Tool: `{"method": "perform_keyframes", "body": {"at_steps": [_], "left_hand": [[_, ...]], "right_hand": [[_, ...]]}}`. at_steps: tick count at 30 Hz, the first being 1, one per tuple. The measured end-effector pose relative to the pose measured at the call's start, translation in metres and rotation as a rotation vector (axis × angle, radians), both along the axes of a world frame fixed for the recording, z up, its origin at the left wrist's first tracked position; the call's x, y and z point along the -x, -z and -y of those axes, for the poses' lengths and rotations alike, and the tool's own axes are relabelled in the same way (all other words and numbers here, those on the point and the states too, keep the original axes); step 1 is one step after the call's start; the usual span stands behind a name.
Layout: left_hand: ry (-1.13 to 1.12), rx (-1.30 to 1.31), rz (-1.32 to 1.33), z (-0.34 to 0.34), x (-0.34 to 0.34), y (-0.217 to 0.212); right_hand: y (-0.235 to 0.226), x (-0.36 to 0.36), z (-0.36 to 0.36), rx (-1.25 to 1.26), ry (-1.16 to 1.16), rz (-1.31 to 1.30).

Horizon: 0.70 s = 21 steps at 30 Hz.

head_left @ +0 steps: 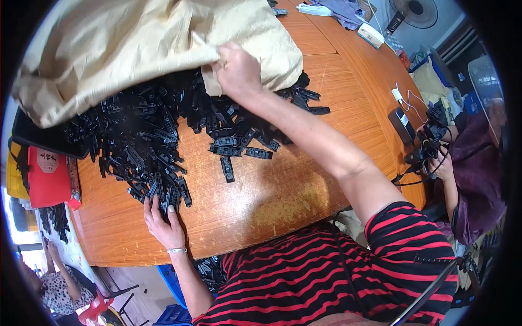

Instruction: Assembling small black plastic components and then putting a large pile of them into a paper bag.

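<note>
My right hand (239, 70) is closed on the edge of a large beige cloth (136, 38), which may be a sack. It holds the cloth raised over a big heap of small, long black plastic parts (136, 125) on the wooden table (304, 190). The cloth hides the far side of the heap. Nearer to me, my left hand (164, 225) lies at the front edge of the heap, fingers stretched out and thumb apart, with its fingertips touching some parts. A few loose parts (227, 169) lie to the right of the heap.
A black bin (43, 136) and a red packet (49, 176) stand at the left. A person (473, 163) sits on the right by a dark device (402, 126) and cables. Another person (62, 288) works at the lower left. Blue crates (174, 285) stand below the table edge.
</note>
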State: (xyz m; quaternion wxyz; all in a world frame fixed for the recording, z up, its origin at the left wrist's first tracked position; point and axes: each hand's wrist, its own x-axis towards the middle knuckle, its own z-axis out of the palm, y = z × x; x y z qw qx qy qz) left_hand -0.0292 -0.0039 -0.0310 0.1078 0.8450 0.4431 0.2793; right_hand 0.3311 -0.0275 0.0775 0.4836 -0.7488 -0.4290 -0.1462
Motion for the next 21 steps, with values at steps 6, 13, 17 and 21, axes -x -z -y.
{"method": "perform_keyframes", "body": {"at_steps": [6, 13, 17, 21], "left_hand": [[0.049, 0.021, 0.109, 0.001, 0.0, -0.003], [0.152, 0.331, 0.629, -0.006, -0.018, -0.043], [0.373, 0.604, 0.931, -0.036, -0.069, -0.076], [0.444, 1.112, 1.435, -0.061, -0.115, -0.118]], "right_hand": [[0.025, 0.023, 0.01, 0.002, -0.075, -0.057], [0.03, 0.031, 0.02, -0.147, -0.118, 0.02], [0.034, 0.043, 0.025, -0.133, -0.163, -0.015], [0.038, 0.056, 0.025, -0.134, -0.194, 0.053]]}}
